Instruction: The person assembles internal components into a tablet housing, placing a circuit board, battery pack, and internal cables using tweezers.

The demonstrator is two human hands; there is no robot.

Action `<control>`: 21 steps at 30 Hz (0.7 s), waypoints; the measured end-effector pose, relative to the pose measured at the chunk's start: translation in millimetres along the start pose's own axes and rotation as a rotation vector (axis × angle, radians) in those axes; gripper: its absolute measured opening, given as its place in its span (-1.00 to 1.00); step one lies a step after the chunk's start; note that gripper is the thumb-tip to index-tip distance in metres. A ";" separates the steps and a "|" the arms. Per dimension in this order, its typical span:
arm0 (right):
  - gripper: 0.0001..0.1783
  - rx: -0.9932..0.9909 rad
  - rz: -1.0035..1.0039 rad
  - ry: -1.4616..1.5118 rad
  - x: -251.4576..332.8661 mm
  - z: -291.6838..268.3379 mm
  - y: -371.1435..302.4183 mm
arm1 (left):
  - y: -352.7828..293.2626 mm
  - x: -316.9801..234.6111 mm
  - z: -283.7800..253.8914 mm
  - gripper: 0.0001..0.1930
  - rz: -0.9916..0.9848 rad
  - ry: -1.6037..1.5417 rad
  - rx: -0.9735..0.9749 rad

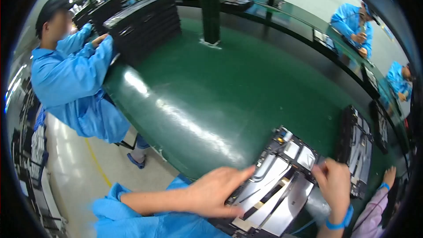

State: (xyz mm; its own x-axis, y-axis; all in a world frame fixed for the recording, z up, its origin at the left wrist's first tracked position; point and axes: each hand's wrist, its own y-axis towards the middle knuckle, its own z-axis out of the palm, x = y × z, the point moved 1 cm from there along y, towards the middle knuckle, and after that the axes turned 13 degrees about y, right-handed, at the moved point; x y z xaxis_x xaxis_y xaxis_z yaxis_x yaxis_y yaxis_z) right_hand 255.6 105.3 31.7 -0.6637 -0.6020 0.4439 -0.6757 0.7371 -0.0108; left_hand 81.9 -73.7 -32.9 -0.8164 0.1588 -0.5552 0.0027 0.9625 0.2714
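An opened flat electronic device (273, 211), tablet-like with silver plates, black ribbon strips and a black frame, lies at the table's near edge in front of me. My left hand (218, 189) comes in from the left and touches the device's left side, its thumb and index finger stretched apart. At the device's upper right edge, my right hand (332, 185) has its fingers curled in. What those fingers pinch, if anything, is hidden and slightly blurred. Around my right wrist is a blue band (341, 220).
Similar opened devices (359, 154) are piled to the right. Another person's hand (390, 177), with a pink sleeve, rests near them. Stacked black trays (145, 26) stand far left beside a co-worker in blue (75, 75). A dark post (209, 9) rises from the green tabletop (211, 88).
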 end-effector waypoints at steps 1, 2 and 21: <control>-0.66 0.159 0.060 -0.004 -6.7 -6.1 -10.7 | -17.6 -5.8 0.7 -0.15 -0.003 0.104 0.040; -0.61 0.330 0.108 -0.001 -16.9 -3.9 -15.4 | -34.8 -14.8 0.0 -0.07 -0.025 0.216 0.090; -0.43 0.619 -0.275 0.640 72.3 125.0 84.1 | -63.7 109.7 -74.2 0.16 -0.423 0.397 -0.096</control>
State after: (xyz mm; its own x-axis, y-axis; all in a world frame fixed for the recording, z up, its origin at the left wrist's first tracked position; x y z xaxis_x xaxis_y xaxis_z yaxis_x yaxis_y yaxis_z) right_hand 110.7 85.4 -49.0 -0.2762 -0.3112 0.9093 -0.9559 0.1876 -0.2261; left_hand -50.7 -134.0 -52.7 -0.8890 -0.3470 -0.2986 -0.4075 0.8971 0.1706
